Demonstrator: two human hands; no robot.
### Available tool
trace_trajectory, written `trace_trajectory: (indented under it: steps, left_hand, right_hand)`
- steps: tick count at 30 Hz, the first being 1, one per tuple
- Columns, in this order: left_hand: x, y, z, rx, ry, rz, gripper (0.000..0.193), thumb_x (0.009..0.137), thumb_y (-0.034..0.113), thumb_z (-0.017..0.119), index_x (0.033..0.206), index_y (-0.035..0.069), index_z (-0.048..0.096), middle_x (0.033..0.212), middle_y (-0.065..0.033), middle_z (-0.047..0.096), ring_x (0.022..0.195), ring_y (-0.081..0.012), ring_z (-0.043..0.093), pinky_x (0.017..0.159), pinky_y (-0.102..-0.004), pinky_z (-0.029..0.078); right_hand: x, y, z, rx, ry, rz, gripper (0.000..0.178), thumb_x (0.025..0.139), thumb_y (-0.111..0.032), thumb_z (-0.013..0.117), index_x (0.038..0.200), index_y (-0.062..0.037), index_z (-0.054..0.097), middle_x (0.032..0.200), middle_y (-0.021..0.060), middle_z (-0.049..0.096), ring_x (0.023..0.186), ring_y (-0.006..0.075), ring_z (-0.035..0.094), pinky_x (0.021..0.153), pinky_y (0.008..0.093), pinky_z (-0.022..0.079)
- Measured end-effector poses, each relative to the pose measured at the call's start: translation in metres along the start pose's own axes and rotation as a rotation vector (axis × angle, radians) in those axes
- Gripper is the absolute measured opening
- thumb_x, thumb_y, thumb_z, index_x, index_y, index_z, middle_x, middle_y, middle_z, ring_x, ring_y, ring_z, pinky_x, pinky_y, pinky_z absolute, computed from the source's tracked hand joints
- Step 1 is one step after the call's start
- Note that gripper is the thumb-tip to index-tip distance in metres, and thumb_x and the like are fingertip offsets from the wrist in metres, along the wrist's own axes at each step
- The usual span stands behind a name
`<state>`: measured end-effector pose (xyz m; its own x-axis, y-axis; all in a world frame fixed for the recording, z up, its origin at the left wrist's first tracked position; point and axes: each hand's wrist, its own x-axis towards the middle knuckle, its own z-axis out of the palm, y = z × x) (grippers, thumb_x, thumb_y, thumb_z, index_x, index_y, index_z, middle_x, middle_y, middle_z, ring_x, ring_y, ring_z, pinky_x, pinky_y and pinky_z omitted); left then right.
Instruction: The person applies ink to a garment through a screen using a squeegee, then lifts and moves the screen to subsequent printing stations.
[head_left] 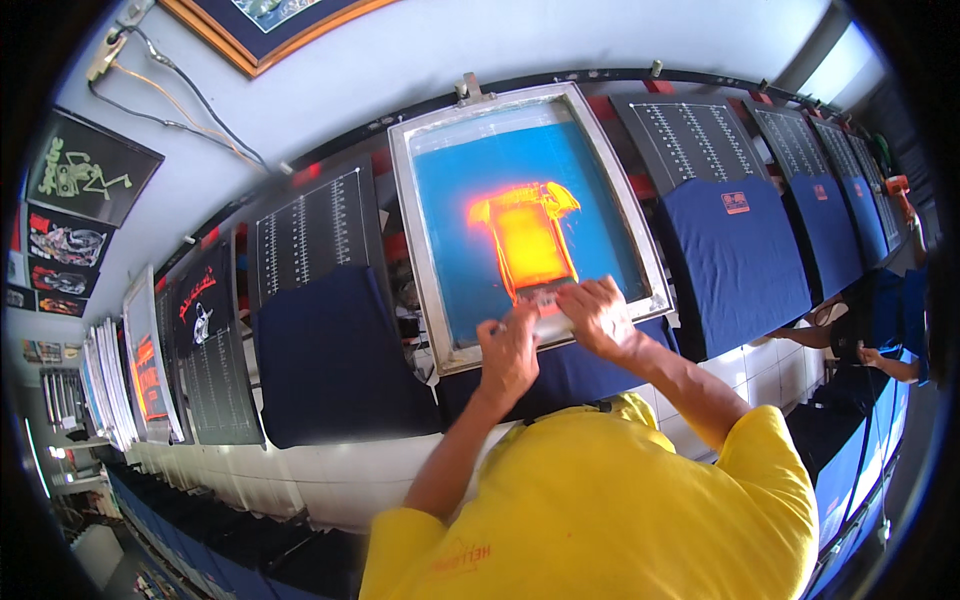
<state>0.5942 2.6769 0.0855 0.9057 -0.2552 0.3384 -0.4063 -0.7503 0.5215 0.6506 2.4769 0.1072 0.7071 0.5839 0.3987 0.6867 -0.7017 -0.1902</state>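
Note:
A squeegee (545, 299) lies across the near part of a screen-printing frame (412, 215). My left hand (509, 358) is closed on its left end, and my right hand (602, 318) grips the right end. Bright orange ink (530, 245) covers a patch of the frame's blue mesh (450, 245), just beyond the squeegee. Under the frame, a dark navy shirt (590, 372) shows at the near edge. My fingers hide much of the squeegee.
Boards with navy shirts flank the frame: one shirt (325, 360) on the left, another (735, 270) on the right. Further right, a co-worker's hand holds an orange tool (897, 185). A hinge clamp (474, 88) joins the frame to the back rail. Cables (180, 115) hang on the wall.

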Motion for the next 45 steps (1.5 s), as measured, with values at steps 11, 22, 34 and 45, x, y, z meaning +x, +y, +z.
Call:
trace_trajectory:
  steps: [11,22,34,45]
  left_hand:
    - [0.137,-0.082,-0.011,0.044,0.143,0.104,0.028,0.094,0.006,0.055,0.122,0.007,0.056,0.103,-0.0134,0.067,0.094,-0.0306,0.063,0.087,-0.0463,0.037]
    - [-0.002,0.01,-0.016,0.002,0.018,0.034,0.052,0.08,0.004,0.069,0.128,0.009,0.051,0.128,-0.0089,0.062,0.116,-0.0217,0.061,0.088,-0.044,0.032]
    - [0.121,-0.077,-0.002,0.087,0.103,0.103,0.031,0.094,0.005,0.057,0.124,0.008,0.054,0.111,-0.0112,0.069,0.096,-0.0294,0.065,0.086,-0.045,0.037]
    - [0.143,-0.058,-0.053,-0.04,0.185,0.168,0.023,0.102,0.016,0.049,0.12,0.007,0.06,0.111,-0.012,0.071,0.097,-0.0309,0.066,0.094,-0.0438,0.04]
  right_hand:
    - [0.129,0.068,0.016,-0.066,-0.156,0.12,0.012,0.073,-0.012,0.07,0.085,-0.0133,0.07,0.085,0.0091,0.071,0.086,0.0249,0.069,0.081,0.0429,0.046]
    - [-0.001,-0.007,-0.01,0.072,0.067,-0.037,0.023,0.067,-0.008,0.067,0.09,-0.007,0.065,0.097,0.006,0.069,0.08,0.0218,0.064,0.066,0.0376,0.043]
    - [0.114,0.075,0.023,-0.046,-0.127,0.087,0.02,0.07,-0.014,0.075,0.089,-0.0117,0.07,0.088,0.0075,0.071,0.089,0.0258,0.068,0.084,0.0417,0.049]
    - [0.14,0.06,-0.036,-0.101,-0.052,0.041,0.022,0.073,-0.011,0.074,0.095,-0.0141,0.072,0.092,0.0059,0.07,0.095,0.0249,0.066,0.092,0.0433,0.047]
